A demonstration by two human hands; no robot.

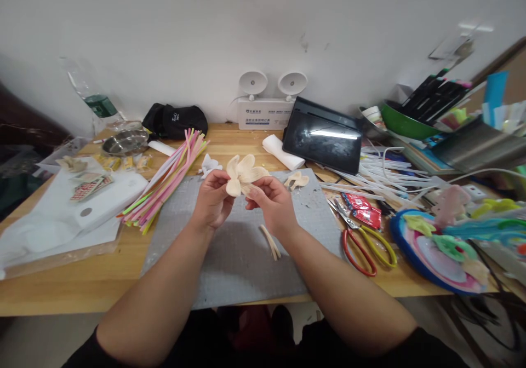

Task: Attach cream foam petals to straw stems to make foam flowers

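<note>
Between my two hands is a cream flower (242, 172) with several rounded petals, raised above the grey cutting mat (234, 258). My left hand (213, 199) pinches it at the left petals. From the other side, my right hand (271, 201) grips its lower right part, with thumb and fingers closed. Below my right hand, a few short cream strips (270, 242) lie on the mat. Another cream looped piece (296, 180) rests at the mat's back right. A small white piece (209, 165) sits behind my left hand.
To the right lie scissors (357, 236) with red and yellow handles, red packets (362, 209), white stems (382, 173) and a round blue-pink craft piece (435, 253). Coloured pipe cleaners (166, 182) lie left. A black tablet-like device (322, 138) leans by the wall near an emergency light (267, 113).
</note>
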